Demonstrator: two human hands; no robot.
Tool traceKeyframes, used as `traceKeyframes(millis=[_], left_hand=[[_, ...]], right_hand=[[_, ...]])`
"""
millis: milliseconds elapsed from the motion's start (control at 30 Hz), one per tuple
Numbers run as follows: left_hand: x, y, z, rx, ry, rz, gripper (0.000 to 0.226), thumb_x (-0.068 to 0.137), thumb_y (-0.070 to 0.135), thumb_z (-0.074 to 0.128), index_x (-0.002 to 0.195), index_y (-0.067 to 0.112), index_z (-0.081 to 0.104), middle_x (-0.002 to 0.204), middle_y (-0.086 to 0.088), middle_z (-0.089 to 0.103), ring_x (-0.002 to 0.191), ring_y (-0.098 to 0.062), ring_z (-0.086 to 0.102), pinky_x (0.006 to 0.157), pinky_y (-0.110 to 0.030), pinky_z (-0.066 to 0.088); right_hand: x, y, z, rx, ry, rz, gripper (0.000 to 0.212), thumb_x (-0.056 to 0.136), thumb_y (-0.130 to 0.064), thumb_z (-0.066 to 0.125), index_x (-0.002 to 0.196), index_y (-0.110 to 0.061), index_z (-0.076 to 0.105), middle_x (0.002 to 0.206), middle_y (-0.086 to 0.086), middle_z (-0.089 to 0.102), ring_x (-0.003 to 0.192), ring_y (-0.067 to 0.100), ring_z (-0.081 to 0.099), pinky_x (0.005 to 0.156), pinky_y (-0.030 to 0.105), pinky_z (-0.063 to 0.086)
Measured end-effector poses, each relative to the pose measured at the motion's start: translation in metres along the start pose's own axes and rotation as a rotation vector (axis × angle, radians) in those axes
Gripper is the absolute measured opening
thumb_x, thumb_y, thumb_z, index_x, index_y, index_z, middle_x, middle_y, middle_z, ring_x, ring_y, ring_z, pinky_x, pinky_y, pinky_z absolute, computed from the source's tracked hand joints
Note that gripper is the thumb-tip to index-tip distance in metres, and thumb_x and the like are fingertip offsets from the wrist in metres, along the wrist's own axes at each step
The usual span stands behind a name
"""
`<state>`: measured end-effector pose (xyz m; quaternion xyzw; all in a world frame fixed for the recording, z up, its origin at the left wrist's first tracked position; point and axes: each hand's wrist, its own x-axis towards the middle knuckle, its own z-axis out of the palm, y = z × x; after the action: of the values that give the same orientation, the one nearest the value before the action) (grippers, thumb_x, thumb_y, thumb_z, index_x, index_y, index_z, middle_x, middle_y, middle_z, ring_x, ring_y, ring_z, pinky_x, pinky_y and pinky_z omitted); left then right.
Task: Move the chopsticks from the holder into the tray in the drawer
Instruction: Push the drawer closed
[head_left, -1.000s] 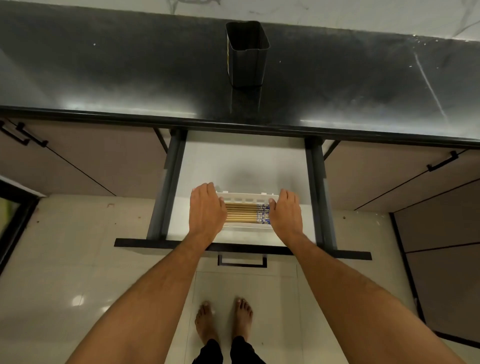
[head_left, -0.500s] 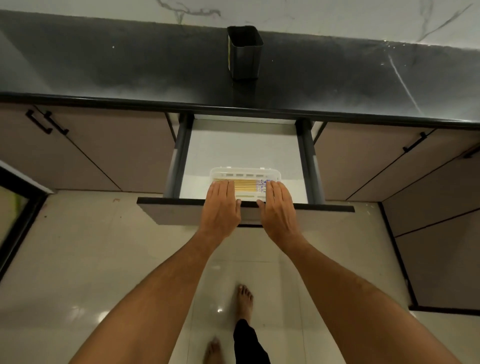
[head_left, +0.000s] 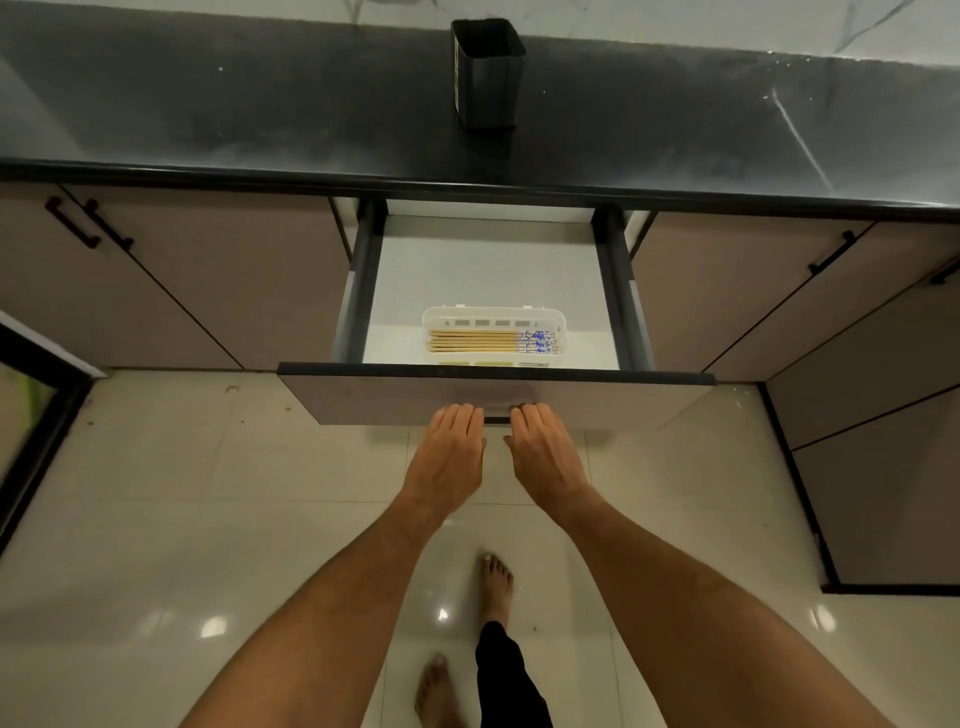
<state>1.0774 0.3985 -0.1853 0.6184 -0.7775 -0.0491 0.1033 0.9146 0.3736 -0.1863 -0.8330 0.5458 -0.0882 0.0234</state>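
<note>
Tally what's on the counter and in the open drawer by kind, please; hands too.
Dark square metal holder on the black counter: 1
Clear white plastic tray in the drawer: 1
Bundle of wooden chopsticks with blue-patterned ends, in the tray: 1 (individual sticks too fine to count)
Hands at the drawer front: 2, left, right
Total: 5

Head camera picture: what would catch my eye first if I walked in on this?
The open drawer under the dark counter, holding a white plastic tray of wooden chopsticks with blue-patterned ends. Next, the left hand and right hand, fingertips against the drawer front. Behind, a black square holder stands on the counter.
</note>
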Motion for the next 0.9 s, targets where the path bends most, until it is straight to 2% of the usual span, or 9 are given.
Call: traceKeyframes(millis=[200, 333, 467, 600, 900], left_hand=[[0.03, -0.007, 0.02, -0.004, -0.144, -0.008, 0.046, 0.094, 0.017, 0.067, 0.139, 0.01, 0.055, 0.135, -0.01, 0.062, 0.123, -0.025, 0.06, 0.113, -0.035, 0.043], [0.042, -0.014, 0.033, -0.074, -0.254, -0.002, 0.046, 0.092, 0.016, 0.07, 0.136, 0.016, 0.057, 0.131, -0.007, 0.063, 0.112, -0.021, 0.064, 0.102, -0.03, 0.052], [0.06, -0.024, 0.039, -0.086, -0.321, 0.009, 0.052, 0.092, 0.019, 0.072, 0.14, 0.018, 0.055, 0.135, -0.007, 0.063, 0.121, -0.023, 0.062, 0.107, -0.033, 0.047], [0.096, -0.03, 0.037, -0.051, -0.317, -0.007, 0.057, 0.081, 0.013, 0.081, 0.135, 0.015, 0.061, 0.132, -0.007, 0.066, 0.123, -0.023, 0.061, 0.108, -0.033, 0.046], [0.197, -0.054, 0.042, -0.059, -0.268, -0.072, 0.034, 0.095, 0.016, 0.068, 0.129, 0.016, 0.063, 0.12, -0.006, 0.07, 0.104, -0.02, 0.07, 0.096, -0.031, 0.057]], right_hand=[[0.031, 0.001, 0.009, 0.033, -0.182, -0.016, 0.032, 0.088, -0.007, 0.075, 0.119, -0.007, 0.068, 0.11, 0.011, 0.071, 0.093, 0.026, 0.067, 0.087, 0.036, 0.058], [0.046, 0.007, 0.018, 0.024, -0.321, 0.032, 0.03, 0.089, -0.007, 0.074, 0.119, -0.008, 0.071, 0.106, 0.012, 0.075, 0.091, 0.029, 0.072, 0.084, 0.037, 0.06], [0.061, 0.02, 0.025, 0.008, -0.421, 0.035, 0.024, 0.093, -0.009, 0.069, 0.117, -0.012, 0.073, 0.1, 0.008, 0.076, 0.088, 0.025, 0.072, 0.083, 0.034, 0.058], [0.094, 0.028, 0.026, 0.008, -0.407, 0.044, 0.03, 0.093, -0.01, 0.069, 0.122, -0.013, 0.071, 0.106, 0.009, 0.075, 0.094, 0.026, 0.071, 0.088, 0.036, 0.059], [0.195, 0.058, 0.026, 0.005, -0.338, 0.044, 0.019, 0.092, -0.01, 0.07, 0.111, -0.012, 0.073, 0.096, 0.009, 0.074, 0.084, 0.024, 0.072, 0.08, 0.035, 0.058]])
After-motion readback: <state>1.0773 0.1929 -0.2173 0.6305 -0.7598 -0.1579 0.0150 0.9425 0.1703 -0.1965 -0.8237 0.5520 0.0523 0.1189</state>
